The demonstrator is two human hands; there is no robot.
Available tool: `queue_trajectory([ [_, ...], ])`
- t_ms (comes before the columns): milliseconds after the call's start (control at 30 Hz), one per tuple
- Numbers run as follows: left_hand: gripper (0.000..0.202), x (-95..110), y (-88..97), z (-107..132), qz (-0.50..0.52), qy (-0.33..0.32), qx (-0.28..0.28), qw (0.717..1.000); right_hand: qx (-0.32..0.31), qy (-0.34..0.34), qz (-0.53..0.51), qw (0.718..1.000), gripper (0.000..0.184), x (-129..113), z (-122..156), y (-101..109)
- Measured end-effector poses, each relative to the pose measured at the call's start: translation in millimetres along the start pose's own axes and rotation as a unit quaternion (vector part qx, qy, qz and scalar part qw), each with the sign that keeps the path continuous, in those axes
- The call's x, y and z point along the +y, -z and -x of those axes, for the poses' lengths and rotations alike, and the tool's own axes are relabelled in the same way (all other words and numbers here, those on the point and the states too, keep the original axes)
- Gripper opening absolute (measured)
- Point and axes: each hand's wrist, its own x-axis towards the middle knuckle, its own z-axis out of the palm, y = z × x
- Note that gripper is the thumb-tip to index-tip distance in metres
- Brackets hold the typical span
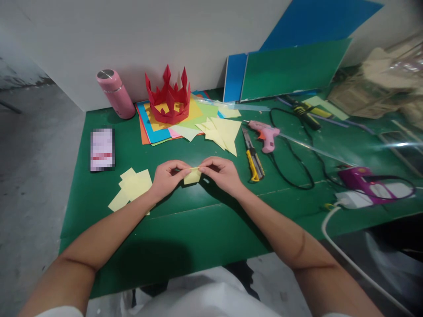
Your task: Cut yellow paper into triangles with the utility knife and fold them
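Observation:
A small piece of pale yellow paper is pinched along its top edge, one corner in each hand. My left hand is closed on its left corner with thumb and fingertips. Its right corner is between the thumb and fingers of my right hand. The top edge looks folded or creased. Several pale yellow paper squares lie beside my left forearm, partly covered by it. Beyond my right hand rests a fanned stack of folded yellow paper triangles.
A red paper crown sits on coloured paper sheets. A pink bottle and a blurred-out packet or phone are at left. On the right lie a yellow utility knife, a pink glue gun and a purple power strip with cords.

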Motion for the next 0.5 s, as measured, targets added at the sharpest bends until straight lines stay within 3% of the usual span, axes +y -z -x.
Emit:
queue_trajectory([
  [100, 0.019, 0.5, -0.5, -0.5, 0.026, 0.011, 0.003, 1.0, 0.004, -0.002, 0.0, 1.0, 0.019, 0.2, 0.1, 0.1],
  [300, 0.018, 1.9, 0.1, -1.4, 0.066, 0.034, 0.019, 0.997, -0.029, -0.069, -0.044, 0.996, 0.023, 6.3, 0.5, 0.3],
  [500, 0.021, 1.9, -0.7, -1.9, 0.081, 0.061, 0.021, 0.995, -0.033, -0.072, 0.013, 0.997, 0.023, 3.0, 0.2, -0.7],
])
